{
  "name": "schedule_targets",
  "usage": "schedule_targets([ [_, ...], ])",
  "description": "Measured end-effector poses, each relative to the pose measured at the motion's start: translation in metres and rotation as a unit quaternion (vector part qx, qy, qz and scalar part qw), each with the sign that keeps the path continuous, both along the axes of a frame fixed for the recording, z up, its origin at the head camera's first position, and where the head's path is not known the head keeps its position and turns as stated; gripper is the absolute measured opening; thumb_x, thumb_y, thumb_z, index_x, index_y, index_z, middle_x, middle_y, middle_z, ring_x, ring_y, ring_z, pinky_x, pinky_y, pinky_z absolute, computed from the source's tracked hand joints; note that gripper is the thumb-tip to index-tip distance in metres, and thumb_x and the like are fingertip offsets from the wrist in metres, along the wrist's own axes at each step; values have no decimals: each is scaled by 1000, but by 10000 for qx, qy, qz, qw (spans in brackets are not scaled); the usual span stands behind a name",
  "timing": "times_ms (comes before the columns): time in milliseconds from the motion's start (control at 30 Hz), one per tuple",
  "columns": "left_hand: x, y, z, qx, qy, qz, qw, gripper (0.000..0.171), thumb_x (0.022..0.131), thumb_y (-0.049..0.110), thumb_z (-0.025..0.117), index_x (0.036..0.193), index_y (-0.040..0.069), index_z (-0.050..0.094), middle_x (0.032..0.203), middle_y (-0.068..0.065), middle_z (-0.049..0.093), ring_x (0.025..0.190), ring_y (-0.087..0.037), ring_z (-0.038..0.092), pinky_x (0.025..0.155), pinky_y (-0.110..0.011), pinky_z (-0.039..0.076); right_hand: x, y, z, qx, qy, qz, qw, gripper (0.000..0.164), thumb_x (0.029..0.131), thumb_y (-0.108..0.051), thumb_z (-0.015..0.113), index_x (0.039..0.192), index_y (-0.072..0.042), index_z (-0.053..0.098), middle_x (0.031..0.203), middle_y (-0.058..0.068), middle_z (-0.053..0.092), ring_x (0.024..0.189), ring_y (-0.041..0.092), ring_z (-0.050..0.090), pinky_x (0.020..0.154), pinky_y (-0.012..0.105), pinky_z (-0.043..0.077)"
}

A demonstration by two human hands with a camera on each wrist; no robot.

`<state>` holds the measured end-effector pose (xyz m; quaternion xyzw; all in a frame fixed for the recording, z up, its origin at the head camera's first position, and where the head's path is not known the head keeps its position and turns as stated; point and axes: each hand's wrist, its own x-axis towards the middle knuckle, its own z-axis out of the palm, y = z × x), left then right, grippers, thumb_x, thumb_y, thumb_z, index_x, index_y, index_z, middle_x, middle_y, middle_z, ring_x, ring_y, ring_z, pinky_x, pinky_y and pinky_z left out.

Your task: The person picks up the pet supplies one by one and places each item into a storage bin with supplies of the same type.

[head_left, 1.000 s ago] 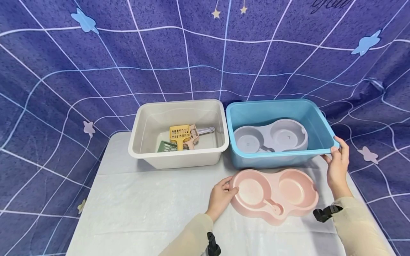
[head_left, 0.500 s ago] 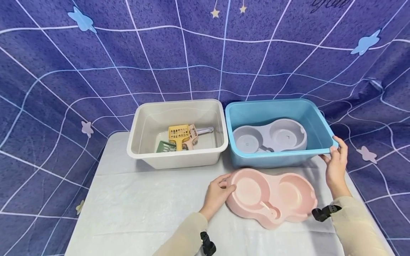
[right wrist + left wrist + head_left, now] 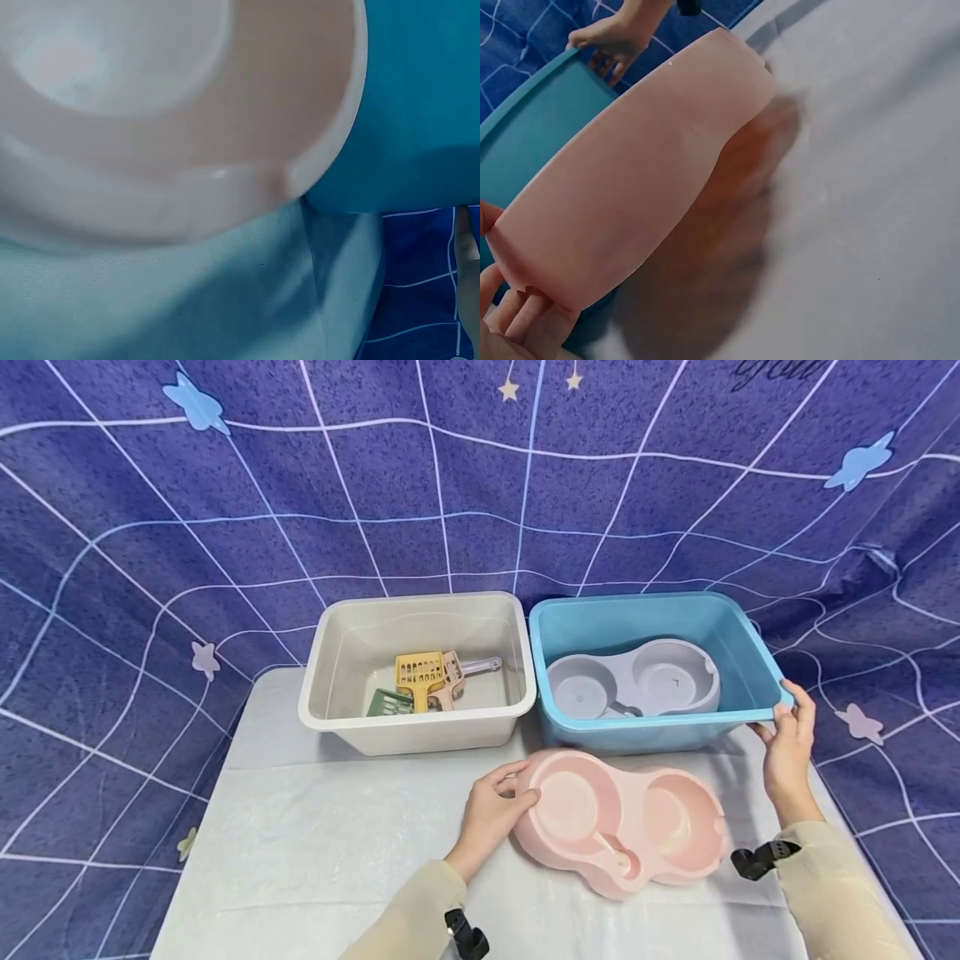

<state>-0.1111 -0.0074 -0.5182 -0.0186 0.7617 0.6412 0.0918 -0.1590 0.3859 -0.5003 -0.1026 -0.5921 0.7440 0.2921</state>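
Note:
My left hand (image 3: 487, 817) grips the left end of a pink double pet bowl (image 3: 632, 814), thumb on its rim and fingers beneath the edge. In the left wrist view the pink bowl (image 3: 630, 165) is tilted, its side facing the camera, with a shadow under it on the table; at least part of it is raised. My right hand (image 3: 789, 756) holds the front right corner of a blue bin (image 3: 675, 721). Inside that bin lies a grey double pet bowl (image 3: 624, 683). The right wrist view shows the pink bowl (image 3: 300, 90) close up.
Left of the blue bin stands a beige bin (image 3: 420, 739) holding several litter scoops, among them a yellow one (image 3: 420, 672) and a green one (image 3: 390, 702). Both bins stand at the back of the white-covered table (image 3: 330, 843), before a purple curtain (image 3: 480, 485).
My left hand has moved left and slightly toward me with the pink bowl, which now looks raised and more tilted. The right hand has stayed on the bin's corner.

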Motion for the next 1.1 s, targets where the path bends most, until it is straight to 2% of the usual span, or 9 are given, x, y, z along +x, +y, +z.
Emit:
schedule_targets([
  [200,2,-12,5,312,-82,-70,9995,44,81,15,79,124,13,69,93,-6,75,95,-17,69,82,-24,55,-2,-3,0,32,-29,55,10000,39,102,-8,38,139,-14,50,133,6,41,117,21,47,77,16,52],
  [467,7,-26,14,484,-208,26,9986,48,80,8,77,126,9,67,93,-10,74,85,-18,69,74,-23,57,1,1,2,96,-153,-36,9998,40,101,-5,37,137,-13,50,127,6,41,111,19,49,75,15,53],
  [700,13,-42,32,815,-292,208,9960,53,77,1,73,129,6,65,94,-11,72,69,-16,66,66,-23,57,-1,0,0,8,-110,59,9999,40,101,-5,36,138,-13,49,128,6,40,112,19,48,75,15,53],
  [933,15,-55,51,941,-270,295,9948,53,77,-2,72,129,6,65,97,-13,71,68,-22,70,68,-27,58,0,0,0,111,-179,79,9997,41,101,-5,35,139,-14,49,130,5,40,113,19,47,75,14,52],
  [1100,12,-63,67,891,-212,382,9951,53,76,-4,70,127,9,68,96,-13,72,65,-21,69,63,-25,57,1,1,1,222,-210,103,9995,41,101,-6,35,140,-15,47,132,4,39,114,19,47,76,13,52],
])
